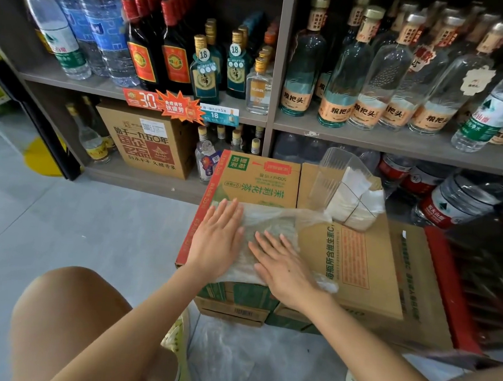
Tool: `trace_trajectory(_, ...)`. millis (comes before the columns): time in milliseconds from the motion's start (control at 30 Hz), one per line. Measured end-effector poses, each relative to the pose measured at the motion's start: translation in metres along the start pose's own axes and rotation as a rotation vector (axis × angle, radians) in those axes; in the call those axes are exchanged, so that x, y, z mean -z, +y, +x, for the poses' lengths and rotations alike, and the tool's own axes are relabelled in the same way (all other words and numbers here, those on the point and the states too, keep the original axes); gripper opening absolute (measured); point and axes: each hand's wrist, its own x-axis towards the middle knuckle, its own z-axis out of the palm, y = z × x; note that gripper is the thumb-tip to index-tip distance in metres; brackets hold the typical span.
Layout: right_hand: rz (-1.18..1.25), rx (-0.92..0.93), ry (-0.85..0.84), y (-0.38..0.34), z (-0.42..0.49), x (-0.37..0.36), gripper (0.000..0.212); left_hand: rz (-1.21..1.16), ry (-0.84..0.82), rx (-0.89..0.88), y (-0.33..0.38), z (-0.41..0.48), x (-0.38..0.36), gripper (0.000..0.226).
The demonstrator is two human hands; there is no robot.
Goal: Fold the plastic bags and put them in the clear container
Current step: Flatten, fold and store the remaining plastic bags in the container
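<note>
A thin clear plastic bag [275, 221] lies spread flat on top of a cardboard box [257, 178]. My left hand [218, 238] presses flat on the bag's left side, fingers straight. My right hand [283, 267] lies flat on the bag's near right part, fingers spread. At the back right of the boxes stands the clear container [331, 175], tilted, with a bundle of white folded bags [353, 203] tied with a band leaning beside it. More clear plastic [232, 355] lies on the floor between my knees.
A second cardboard box [355, 257] adjoins on the right, with a red crate [457, 294] beyond it. Shelves of bottles [371, 79] stand close behind the boxes. A carton [146, 144] sits on the low shelf. Grey tiled floor [78, 223] spreads to the left.
</note>
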Motion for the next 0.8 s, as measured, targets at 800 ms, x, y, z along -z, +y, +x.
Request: trace_trajectory(800,-0.074,-0.344,0.013,0.033,0.010,0.004,0.058,0.091,-0.140,-0.071,-0.022,0.003,-0.021,0.087)
